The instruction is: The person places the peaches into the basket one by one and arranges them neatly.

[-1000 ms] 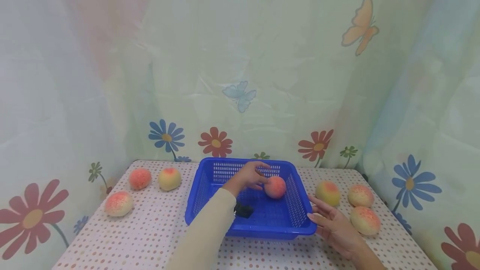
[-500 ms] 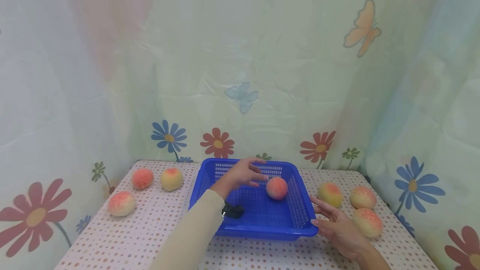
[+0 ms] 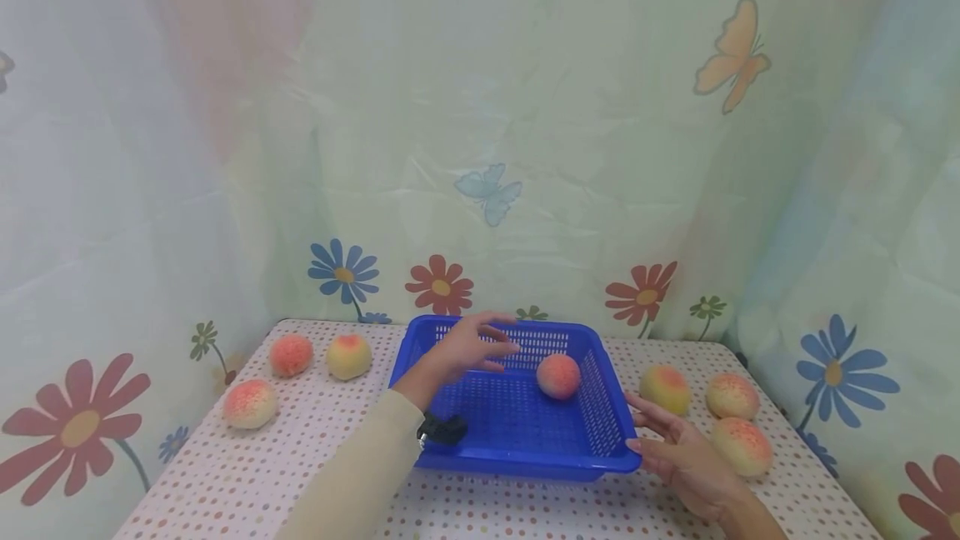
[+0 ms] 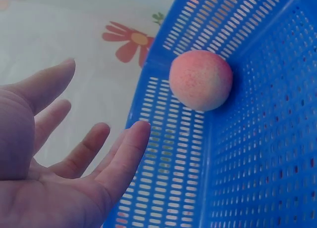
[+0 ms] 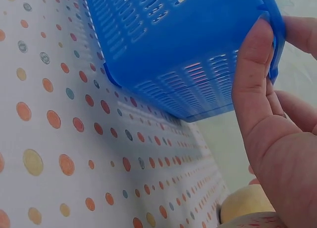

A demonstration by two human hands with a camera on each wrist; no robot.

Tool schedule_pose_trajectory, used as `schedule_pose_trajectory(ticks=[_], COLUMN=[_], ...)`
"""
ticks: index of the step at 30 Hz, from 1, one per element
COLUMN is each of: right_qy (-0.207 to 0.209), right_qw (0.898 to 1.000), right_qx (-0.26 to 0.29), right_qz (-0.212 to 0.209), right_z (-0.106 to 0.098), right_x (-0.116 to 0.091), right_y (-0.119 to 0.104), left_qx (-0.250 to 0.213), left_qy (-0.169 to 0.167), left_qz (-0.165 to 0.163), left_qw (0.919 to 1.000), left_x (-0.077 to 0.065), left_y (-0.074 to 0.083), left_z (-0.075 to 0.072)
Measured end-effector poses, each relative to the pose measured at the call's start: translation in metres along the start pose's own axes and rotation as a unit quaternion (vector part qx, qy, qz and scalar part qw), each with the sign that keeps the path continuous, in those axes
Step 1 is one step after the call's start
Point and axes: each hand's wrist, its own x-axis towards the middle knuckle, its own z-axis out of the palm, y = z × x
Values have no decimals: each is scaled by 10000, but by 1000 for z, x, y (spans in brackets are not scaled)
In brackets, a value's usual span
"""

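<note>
A blue plastic basket [image 3: 517, 463] with slotted walls stands mid-table. Inside it, toward the right back, lies one pink peach [image 3: 558, 377], also seen against the wall in the left wrist view [image 4: 200, 80]. My left hand [image 3: 467, 347] hovers over the basket's left back part, fingers spread and holding nothing, apart from the peach. At the right front corner my right hand [image 3: 678, 452] pinches the basket's rim; the right wrist view shows the thumb [image 5: 255, 65] against the rim's outside and a finger over its other side.
Right of the basket lie a yellow-red peach [image 3: 665, 390] and two speckled peaches, one [image 3: 732, 396] behind the other [image 3: 742, 446]. On the left are a red peach [image 3: 291, 354], a yellowish peach [image 3: 348, 357] and a pale peach [image 3: 251, 404]. A flowered curtain [image 3: 487, 107] hangs behind the table.
My left hand has let go of the peach in the basket and moved left and slightly up from it. The right hand stays at the basket's corner. The view has shifted slightly.
</note>
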Motion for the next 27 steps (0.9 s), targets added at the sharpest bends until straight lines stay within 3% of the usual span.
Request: schedule_pose_trajectory(ticks=[7,14,20,27], right_qy=[-134,-278,-369,-451], right_qw=[9999,9995,9992,9987], right_qx=[40,77,114,240], right_qz=[-20,-139,-70,-68], right_z=[-1,0,-1,-4], right_x=[-2,-2,-2,-1], right_y=[-1,-1,0,5], left_qx=[-176,-349,-363,154], left_qy=[147,632,707,978], left_qz=[172,548,710,765], left_qw=[9996,9959,9943,9921], left_x=[-12,-24,-41,-59], left_y=[0,-2,-3,-10], left_z=[-11,-22,-30,-35])
